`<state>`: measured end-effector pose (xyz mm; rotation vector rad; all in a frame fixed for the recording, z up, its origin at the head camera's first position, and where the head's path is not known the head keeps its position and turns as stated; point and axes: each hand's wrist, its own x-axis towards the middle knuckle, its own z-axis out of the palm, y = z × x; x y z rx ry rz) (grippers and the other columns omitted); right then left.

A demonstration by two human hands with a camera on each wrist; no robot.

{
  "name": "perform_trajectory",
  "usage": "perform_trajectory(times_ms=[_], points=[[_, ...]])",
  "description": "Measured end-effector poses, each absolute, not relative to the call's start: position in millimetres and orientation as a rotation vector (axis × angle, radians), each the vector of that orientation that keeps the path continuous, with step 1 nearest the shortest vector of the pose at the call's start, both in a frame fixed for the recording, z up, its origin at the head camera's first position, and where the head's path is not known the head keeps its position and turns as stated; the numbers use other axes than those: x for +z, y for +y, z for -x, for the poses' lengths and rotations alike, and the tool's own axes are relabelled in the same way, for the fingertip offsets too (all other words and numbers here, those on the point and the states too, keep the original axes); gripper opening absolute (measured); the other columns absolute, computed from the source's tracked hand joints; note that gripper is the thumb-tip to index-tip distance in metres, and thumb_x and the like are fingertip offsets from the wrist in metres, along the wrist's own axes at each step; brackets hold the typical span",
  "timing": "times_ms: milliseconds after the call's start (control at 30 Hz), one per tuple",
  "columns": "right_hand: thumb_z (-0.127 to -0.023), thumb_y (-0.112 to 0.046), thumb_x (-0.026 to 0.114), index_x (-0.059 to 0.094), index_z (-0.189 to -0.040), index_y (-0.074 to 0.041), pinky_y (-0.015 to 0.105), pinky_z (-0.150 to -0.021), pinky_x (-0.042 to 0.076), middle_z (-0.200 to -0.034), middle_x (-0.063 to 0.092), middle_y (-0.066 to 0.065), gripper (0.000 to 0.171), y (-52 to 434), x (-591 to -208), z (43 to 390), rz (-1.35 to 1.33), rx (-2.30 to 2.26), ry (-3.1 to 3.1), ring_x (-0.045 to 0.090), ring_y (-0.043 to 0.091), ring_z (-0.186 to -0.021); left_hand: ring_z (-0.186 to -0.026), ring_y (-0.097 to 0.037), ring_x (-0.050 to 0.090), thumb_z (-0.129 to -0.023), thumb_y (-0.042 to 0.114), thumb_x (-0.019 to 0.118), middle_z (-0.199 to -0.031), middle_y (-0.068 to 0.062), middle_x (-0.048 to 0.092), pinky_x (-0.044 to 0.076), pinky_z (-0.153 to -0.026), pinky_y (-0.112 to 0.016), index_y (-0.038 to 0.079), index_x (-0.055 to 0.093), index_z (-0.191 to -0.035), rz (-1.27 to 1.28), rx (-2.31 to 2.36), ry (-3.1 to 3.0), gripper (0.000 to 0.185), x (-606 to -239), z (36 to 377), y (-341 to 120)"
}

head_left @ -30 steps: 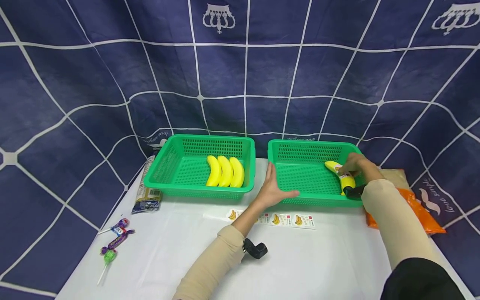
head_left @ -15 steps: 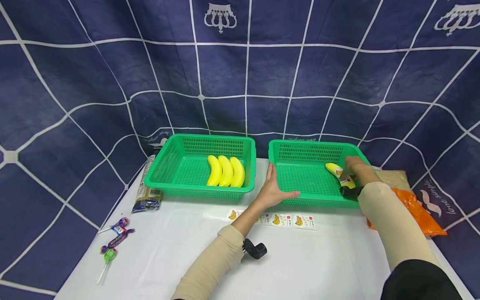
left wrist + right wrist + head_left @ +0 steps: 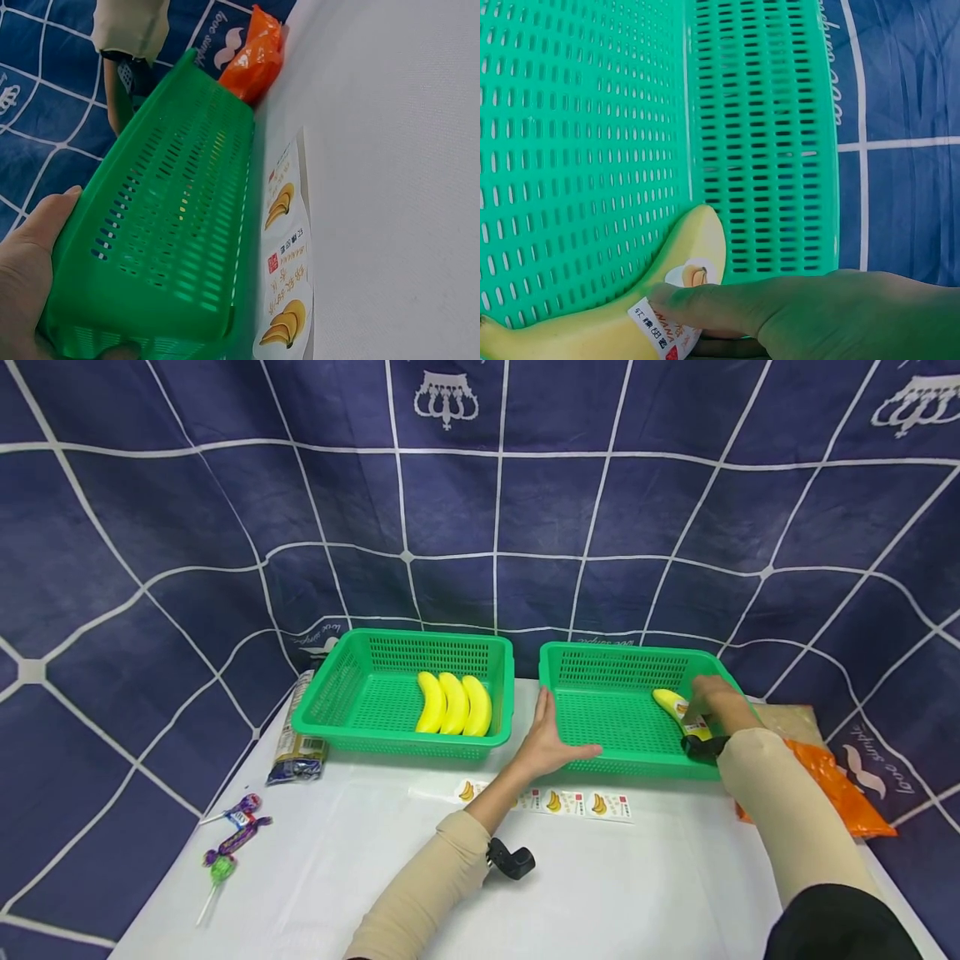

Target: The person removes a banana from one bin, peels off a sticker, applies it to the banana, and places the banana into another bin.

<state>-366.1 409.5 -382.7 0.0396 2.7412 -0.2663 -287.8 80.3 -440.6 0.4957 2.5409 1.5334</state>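
My right hand reaches into the right green basket and holds a yellow banana lying near its right end. In the right wrist view the thumb presses on a banana-print sticker on the peel; other fingers are mostly hidden behind the banana. My left hand, fingers extended, rests against the front left corner of this basket, with the thumb stretched along its front side. In the left green basket, three bananas lie side by side. A strip of banana stickers lies in front, partly behind my left forearm.
Lollipops and a purple-wrapped candy lie at the left. A filled packet leans beside the left basket. An orange bag lies right of the right basket. A blue checked cloth hangs behind the white table.
My right hand has shifted slightly on the banana, now covering more of its lower end. The left hand stays at the basket corner. The head view has tilted slightly.
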Motion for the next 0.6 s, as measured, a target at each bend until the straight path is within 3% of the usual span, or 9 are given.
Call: perform_trajectory(times_ms=[367,600], points=[[-0.081,-0.017,0.074,0.060,-0.090,0.010,0.026,-0.059,0.057,-0.081,0.065,0.018,0.031,413,-377,362,-0.085,-0.379,2.670,0.067,0.022,-0.067,-0.152,-0.030,0.012,-0.073,0.052,0.080,-0.164,0.007,-0.018,0.029,-0.118,-0.054,0.016,-0.008,-0.157,-0.516,1.524,2.532,0.127,-439,287,83],[-0.083,-0.028,0.073,0.056,-0.070,-0.003,0.021,-0.051,0.049,-0.057,0.052,-0.001,0.033,411,-364,361,-0.089,-0.323,2.720,0.055,0.011,-0.051,-0.152,-0.032,0.013,-0.074,0.051,0.079,-0.165,0.004,-0.017,0.029,-0.118,-0.054,0.015,-0.008,-0.157,-0.514,1.518,2.540,0.125,-440,286,81]])
